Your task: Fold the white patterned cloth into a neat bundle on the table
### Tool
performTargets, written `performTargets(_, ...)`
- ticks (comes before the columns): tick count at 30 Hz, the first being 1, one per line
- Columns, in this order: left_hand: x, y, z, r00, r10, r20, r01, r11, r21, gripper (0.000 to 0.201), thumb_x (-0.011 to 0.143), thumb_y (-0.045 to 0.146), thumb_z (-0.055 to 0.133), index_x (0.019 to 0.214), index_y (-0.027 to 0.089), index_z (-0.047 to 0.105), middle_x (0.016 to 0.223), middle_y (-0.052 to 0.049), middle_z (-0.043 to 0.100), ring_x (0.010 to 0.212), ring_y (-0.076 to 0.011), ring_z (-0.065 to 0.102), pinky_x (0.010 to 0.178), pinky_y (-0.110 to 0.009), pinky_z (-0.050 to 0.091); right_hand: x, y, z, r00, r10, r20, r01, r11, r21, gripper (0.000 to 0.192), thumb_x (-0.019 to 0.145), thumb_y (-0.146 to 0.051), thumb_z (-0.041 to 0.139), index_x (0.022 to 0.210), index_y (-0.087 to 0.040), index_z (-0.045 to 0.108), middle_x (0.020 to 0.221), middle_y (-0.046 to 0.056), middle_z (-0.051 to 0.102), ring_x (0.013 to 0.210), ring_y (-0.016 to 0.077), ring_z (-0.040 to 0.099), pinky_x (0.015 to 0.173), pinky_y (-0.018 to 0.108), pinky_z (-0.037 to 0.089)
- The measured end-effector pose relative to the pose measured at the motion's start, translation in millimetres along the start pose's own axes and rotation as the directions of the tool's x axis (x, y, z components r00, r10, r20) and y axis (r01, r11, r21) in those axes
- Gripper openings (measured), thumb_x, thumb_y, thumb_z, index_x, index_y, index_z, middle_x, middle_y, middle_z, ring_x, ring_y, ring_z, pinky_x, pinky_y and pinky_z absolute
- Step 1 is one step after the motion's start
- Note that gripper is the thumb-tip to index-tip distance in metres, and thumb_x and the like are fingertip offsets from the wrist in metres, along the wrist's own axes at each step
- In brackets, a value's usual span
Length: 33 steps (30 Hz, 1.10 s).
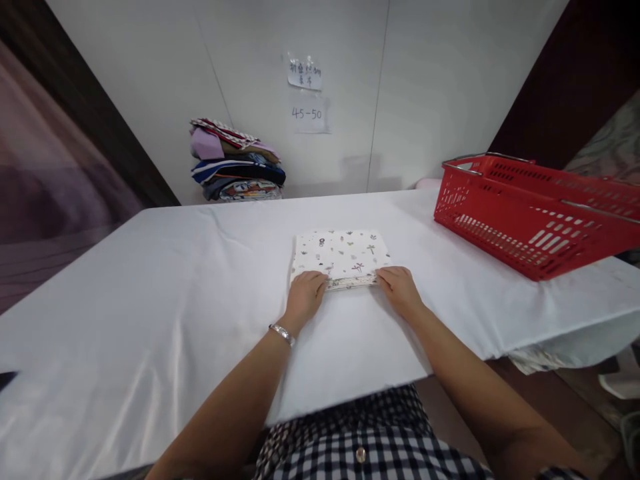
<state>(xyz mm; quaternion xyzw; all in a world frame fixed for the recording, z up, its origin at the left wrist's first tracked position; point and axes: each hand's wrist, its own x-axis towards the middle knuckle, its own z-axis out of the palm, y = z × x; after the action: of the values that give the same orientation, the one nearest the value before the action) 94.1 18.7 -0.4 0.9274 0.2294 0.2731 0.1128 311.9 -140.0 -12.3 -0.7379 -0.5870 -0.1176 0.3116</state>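
A white cloth (345, 253) printed with small plants and figures lies on the table, folded into a flat rectangle with several layers showing along its near edge. My left hand (306, 293) is closed on the near left corner, its fingers over the top and a silver bracelet at the wrist. At the near right corner, my right hand (399, 288) pinches the cloth in the same way. The thumbs and the underside of the corners are mostly hidden.
A white sheet covers the table (165, 287). At the back left stands a pile of folded fabrics (237, 163). A red plastic basket (520, 220) with metal handles sits on the right. Two paper notes (307, 113) hang on the wall behind.
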Motion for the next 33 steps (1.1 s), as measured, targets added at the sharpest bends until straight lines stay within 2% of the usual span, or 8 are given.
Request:
performTargets(8,2.4,-1.8,0.0,0.999,-0.018,0.04,0.019,1.0,-0.008,0.023,0.088,0.026,0.046,0.099,0.023,0.066,0.101,-0.005,0.065,0.095,-0.0219,0.055,0.084,-0.04,0.043,6.2,0.7,-3.3,0.995,-0.023,0.093,0.02,0.999,0.033,0.025,0.09,-0.024,0.044,0.103,-0.024,0.066,0.101,0.006,0.066,0.095,0.0229,0.056,0.087,0.04,0.039)
performTargets(14,4.1,1.6,-2.1,0.998,-0.029,0.05,0.029,1.0,-0.009,0.022,0.09,0.027,0.044,0.093,0.022,0.065,0.096,-0.004,0.064,0.092,-0.0208,0.055,0.081,-0.038,0.041,5.8,2.3,0.5,0.998,0.01,0.063,-0.014,0.998,0.062,0.023,0.088,-0.023,0.046,0.095,-0.022,0.068,0.098,0.006,0.066,0.092,0.0224,0.056,0.086,0.04,0.04)
performTargets(21,4.3,2.4,-3.1,0.998,-0.032,0.045,0.033,0.999,-0.009,0.019,0.089,0.025,0.045,0.091,0.022,0.064,0.095,-0.004,0.064,0.09,-0.0203,0.054,0.08,-0.037,0.041,5.1,0.2,-2.9,0.999,0.041,0.01,-0.042,0.972,0.232,0.023,0.089,-0.027,0.046,0.096,-0.024,0.067,0.095,0.005,0.066,0.09,0.0202,0.057,0.082,0.036,0.044)
performTargets(33,4.7,3.8,-3.4,0.998,-0.044,0.034,0.045,0.999,-0.024,0.02,0.089,0.026,0.044,0.09,0.022,0.064,0.095,-0.004,0.064,0.09,-0.0207,0.055,0.079,-0.037,0.041,5.4,0.9,0.0,0.999,0.015,0.031,-0.019,0.99,0.139,0.023,0.085,-0.022,0.049,0.098,-0.026,0.068,0.1,0.006,0.065,0.094,0.0226,0.056,0.084,0.04,0.043)
